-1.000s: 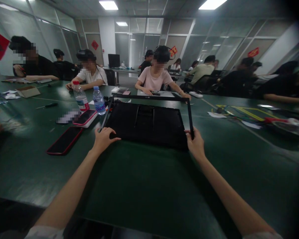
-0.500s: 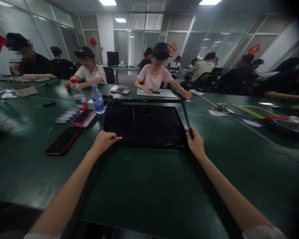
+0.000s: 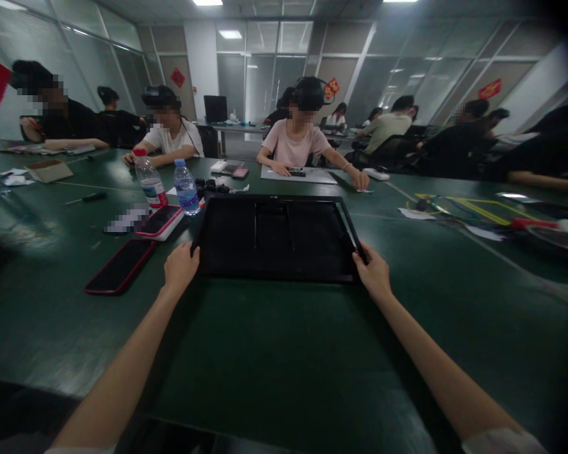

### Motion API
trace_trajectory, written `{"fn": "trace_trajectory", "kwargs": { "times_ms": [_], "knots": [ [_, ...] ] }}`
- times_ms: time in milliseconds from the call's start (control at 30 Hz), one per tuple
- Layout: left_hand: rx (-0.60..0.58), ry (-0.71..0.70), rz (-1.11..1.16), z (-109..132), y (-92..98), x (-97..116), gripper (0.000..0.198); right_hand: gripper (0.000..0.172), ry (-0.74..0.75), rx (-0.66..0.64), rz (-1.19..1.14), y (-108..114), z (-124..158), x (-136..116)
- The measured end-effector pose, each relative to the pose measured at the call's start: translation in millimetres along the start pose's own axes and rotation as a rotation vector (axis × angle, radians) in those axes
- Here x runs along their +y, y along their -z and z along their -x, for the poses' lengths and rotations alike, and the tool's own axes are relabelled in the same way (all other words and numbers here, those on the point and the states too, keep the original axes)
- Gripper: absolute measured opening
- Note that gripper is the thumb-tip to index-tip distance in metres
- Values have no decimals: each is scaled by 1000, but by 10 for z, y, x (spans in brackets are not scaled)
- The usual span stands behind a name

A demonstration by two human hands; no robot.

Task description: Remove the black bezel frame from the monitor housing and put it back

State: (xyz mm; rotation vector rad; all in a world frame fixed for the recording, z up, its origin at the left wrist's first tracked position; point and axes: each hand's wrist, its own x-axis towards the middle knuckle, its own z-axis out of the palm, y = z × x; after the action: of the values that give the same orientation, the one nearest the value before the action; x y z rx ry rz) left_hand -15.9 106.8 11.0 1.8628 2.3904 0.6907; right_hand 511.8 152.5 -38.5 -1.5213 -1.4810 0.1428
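Observation:
A black monitor bezel with a small light logo on its far side lies over a black monitor back cover on the green table. The cover's hollow inside faces up, with two upright ridges near its middle. On the left side, my left hand is closed round the bezel's edge near the front corner, its thumb on top. My right hand grips the bezel's right side, fingers wrapped round it. A narrow gap shows between bezel and cover on the right.
Left of the bezel stand two water bottles, with a pink-edged phone and a red-edged phone nearby. A screwdriver lies farther off. Cables lie at the right. Across the table a person in pink works.
The bezel has come down from a raised tilt over the cover. My left hand has shifted left and now holds the bezel's left edge. My right hand keeps its grip.

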Motion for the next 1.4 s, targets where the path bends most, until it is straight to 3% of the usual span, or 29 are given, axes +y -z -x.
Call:
{"fn": "trace_trajectory", "kwargs": {
  "times_ms": [267,833,1100,1400],
  "knots": [
    [71,29,109,-29,-11,76,49,55,-26,42,-54,-14,-7,-8],
    [15,30,58,-109,-117,-34,50,59,-121,-35,-98,-64,-39,92],
    [21,16,63,-105,-105,-54,46,57,-115,-41,-150,-101,-42,198],
    [37,56,124,-113,-137,-58,54,55,-77,-59,-61,-60,-33,123]
  ]
}}
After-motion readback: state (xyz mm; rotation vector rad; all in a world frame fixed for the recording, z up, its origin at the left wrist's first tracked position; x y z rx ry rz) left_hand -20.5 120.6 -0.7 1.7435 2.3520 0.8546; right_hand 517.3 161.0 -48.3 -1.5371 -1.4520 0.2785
